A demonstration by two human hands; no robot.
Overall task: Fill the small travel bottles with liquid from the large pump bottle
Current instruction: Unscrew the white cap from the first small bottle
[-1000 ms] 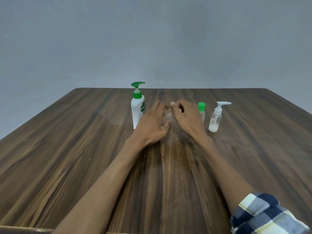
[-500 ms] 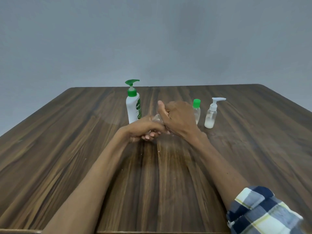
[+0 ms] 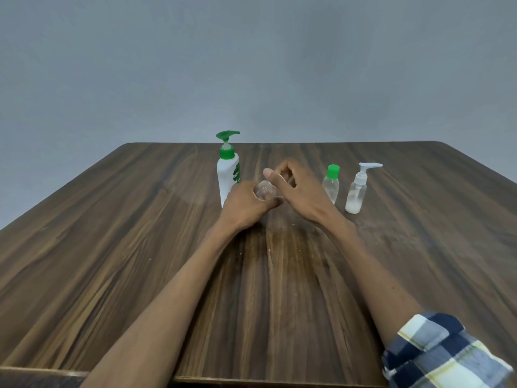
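A small clear travel bottle is held between both hands above the middle of the wooden table. My left hand grips its body from below. My right hand curls its fingers around the bottle's top end; the cap is hidden under them. The large white pump bottle with a green pump head stands just behind my left hand. To the right stand a clear bottle with a green cap and a clear bottle with a white pump holding a little white liquid.
A plain grey wall rises behind the table. The table's near edge runs along the bottom of the view, and a checked sleeve covers my right upper arm at the lower right.
Both hands closed on the small clear bottle, drew it a little nearer, and turned around it. The camera view shifted slightly.
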